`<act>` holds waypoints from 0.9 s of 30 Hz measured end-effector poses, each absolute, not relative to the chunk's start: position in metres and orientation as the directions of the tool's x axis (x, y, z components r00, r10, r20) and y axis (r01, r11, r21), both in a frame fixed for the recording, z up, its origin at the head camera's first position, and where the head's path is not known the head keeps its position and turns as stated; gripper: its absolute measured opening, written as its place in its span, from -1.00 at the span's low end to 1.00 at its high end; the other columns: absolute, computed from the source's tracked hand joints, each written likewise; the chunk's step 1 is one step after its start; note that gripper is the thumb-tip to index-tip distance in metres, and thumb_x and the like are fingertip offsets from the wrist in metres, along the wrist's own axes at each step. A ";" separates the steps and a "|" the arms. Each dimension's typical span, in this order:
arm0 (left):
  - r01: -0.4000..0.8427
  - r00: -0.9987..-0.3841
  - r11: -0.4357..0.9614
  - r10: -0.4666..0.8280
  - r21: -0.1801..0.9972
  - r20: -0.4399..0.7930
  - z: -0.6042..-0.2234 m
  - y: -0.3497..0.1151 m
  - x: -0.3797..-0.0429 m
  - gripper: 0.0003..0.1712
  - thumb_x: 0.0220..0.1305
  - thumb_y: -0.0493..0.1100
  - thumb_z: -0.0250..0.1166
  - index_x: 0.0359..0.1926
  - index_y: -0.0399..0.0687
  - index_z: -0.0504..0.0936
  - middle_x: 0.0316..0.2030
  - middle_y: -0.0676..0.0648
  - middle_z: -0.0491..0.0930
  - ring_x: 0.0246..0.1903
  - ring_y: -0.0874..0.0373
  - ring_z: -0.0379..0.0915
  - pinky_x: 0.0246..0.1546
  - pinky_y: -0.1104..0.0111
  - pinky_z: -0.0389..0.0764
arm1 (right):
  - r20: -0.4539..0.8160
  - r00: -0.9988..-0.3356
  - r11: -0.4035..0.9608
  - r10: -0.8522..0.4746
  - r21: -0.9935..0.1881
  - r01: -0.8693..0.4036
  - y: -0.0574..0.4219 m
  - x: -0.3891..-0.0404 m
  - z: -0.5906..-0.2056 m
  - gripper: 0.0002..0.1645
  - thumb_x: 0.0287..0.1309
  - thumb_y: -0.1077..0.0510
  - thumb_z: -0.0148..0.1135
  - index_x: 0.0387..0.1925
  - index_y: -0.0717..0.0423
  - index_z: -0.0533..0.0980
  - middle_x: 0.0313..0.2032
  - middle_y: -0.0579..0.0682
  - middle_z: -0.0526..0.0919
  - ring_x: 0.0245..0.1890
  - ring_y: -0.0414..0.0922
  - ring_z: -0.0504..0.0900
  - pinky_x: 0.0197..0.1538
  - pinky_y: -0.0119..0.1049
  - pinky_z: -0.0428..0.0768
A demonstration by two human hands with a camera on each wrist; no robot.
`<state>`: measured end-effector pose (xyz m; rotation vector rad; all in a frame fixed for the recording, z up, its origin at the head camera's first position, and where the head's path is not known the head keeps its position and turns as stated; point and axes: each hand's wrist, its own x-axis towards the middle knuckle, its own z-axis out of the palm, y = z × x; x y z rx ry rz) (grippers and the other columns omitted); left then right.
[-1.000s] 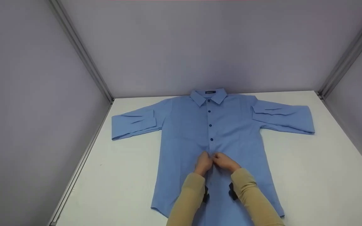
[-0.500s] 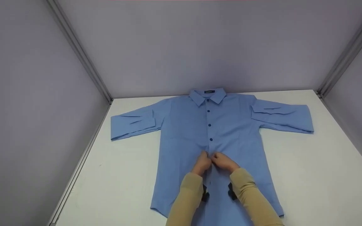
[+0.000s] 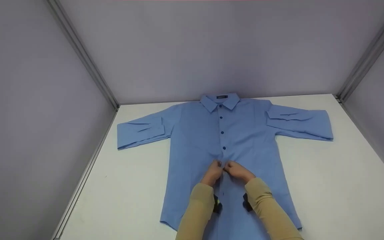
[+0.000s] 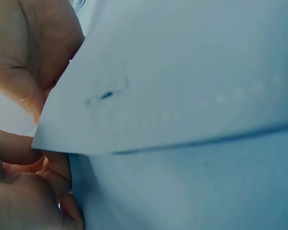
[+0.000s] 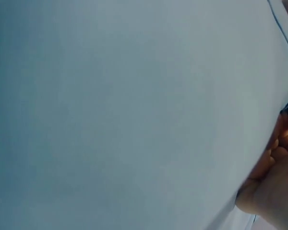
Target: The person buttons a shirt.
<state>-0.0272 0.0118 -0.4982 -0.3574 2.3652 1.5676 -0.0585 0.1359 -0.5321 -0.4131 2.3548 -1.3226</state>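
Note:
A light blue button-up shirt lies front side up on the white table, its collar at the far side. At the middle of its front placket, my left hand pinches the cloth with curled fingers. Close beside it, my right hand pinches the placket from the right, with a small dark spot at its fingertips. In the left wrist view, a lifted edge with a buttonhole stands beside fingers of both hands. Cloth fills most of the right wrist view and hides part of the hand there. Dark buttons run up toward the collar.
Both sleeves are folded back on themselves, pointing outward. The white table extends on either side of the shirt. Grey panels with metal frame posts enclose the back and sides.
My left hand has shifted slightly left and back from the right one, opening a small gap between their fingertips. The right hand stays nearly in place.

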 end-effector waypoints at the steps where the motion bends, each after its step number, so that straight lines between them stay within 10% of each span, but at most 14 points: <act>1: -0.355 -0.930 0.377 -0.050 0.856 -0.364 -0.499 0.012 -0.027 -0.66 0.13 -0.47 -0.09 -0.04 -0.30 0.35 0.00 -0.22 0.36 -0.04 0.00 0.26 -0.05 0.21 0.31 | -0.180 -0.870 0.491 -0.459 -0.867 -0.080 0.139 -0.067 -0.550 -0.66 0.30 0.10 -0.21 -0.58 0.11 0.27 -0.59 -0.03 0.30 -0.60 -0.16 0.26 -0.44 -0.31 0.26; 9: -0.315 -0.944 0.411 -0.038 0.856 -0.328 -0.512 0.014 -0.034 -0.73 0.12 -0.48 -0.08 -0.14 -0.27 0.34 -0.14 -0.17 0.38 -0.19 0.02 0.29 -0.19 0.22 0.35 | -0.176 -0.862 0.479 -0.476 -0.874 -0.086 0.133 -0.043 -0.500 -0.71 0.15 0.39 -0.22 -0.65 0.15 0.16 -0.65 -0.04 0.21 -0.65 -0.17 0.15 -0.46 -0.32 0.18; 16: -0.125 -0.981 0.552 0.056 0.824 -0.186 -0.615 -0.003 -0.064 -0.84 0.03 -0.34 0.07 -0.44 -0.14 0.22 -0.57 -0.05 0.19 -0.60 0.10 0.15 -0.62 0.28 0.22 | -0.128 -0.843 0.443 -0.522 -0.885 -0.140 0.136 -0.068 -0.555 -0.80 0.12 0.26 -0.03 -0.59 0.17 0.27 -0.62 0.04 0.29 -0.62 -0.07 0.25 -0.49 -0.24 0.24; 21: -0.088 -0.963 0.636 0.143 0.767 -0.230 -0.542 -0.003 -0.018 -0.80 -0.15 -0.40 0.18 -0.53 -0.21 0.29 -0.62 -0.06 0.21 -0.63 0.10 0.14 -0.63 0.30 0.24 | -0.028 -0.830 0.422 -0.557 -0.870 -0.254 0.142 -0.087 -0.602 -0.83 0.14 0.19 0.01 -0.53 0.13 0.32 -0.57 0.02 0.34 -0.61 -0.09 0.29 -0.52 -0.25 0.25; 27: -0.014 -0.933 0.722 0.240 0.692 -0.268 -0.486 -0.002 0.020 -0.65 -0.05 -0.42 0.16 -0.69 -0.07 0.16 -0.74 0.06 0.08 -0.72 0.22 -0.01 -0.70 0.41 0.10 | -0.091 -0.889 0.529 -0.449 -0.829 -0.182 0.134 -0.061 -0.545 -0.79 0.11 0.21 0.04 -0.54 0.17 0.25 -0.60 0.01 0.29 -0.63 -0.11 0.25 -0.52 -0.26 0.24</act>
